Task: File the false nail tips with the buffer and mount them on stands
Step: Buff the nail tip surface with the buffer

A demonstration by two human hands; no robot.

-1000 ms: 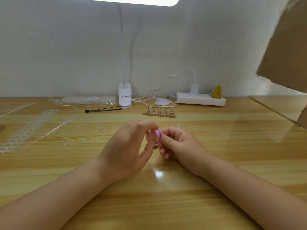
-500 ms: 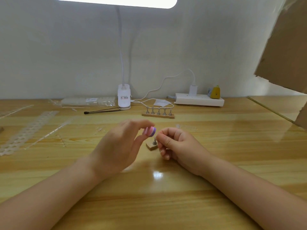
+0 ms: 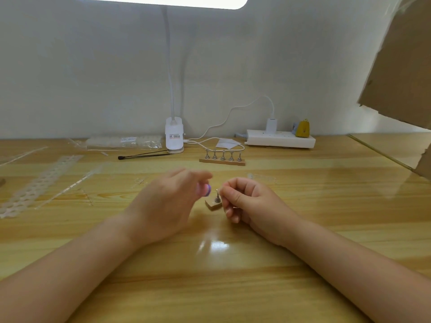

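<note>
The big light wooden table (image 3: 233,287) holds everything, so both arms can rest low on it and the hands stay steady for small work. The tall white clip lamp (image 3: 174,136) stands at the back edge and shines down on the middle, which is likely why the work is done right under it. The long white power strip (image 3: 279,138) lies by the wall, well out of the way.

The left hand (image 3: 163,206) looks blurry. Its fingers are curled and pinch the small pink and purple buffer block (image 3: 205,190), one end poking out toward the other hand, so it is ready to rub. The right hand (image 3: 251,201) is curled too. Its thumb and first finger are pressed together near a tiny clear false nail tip (image 3: 218,190). The tip is too small to see well, and I cannot tell if they really hold it.

The long wooden rack with five silver stands (image 3: 222,159) waits farther back, near the lamp, and the stands look bare. The little wooden block with one silver stand (image 3: 215,202) sits between the two hands, just under the pinch, so the tip only has a short way to go. I think the filing of this tip is almost done and mounting comes next
</note>
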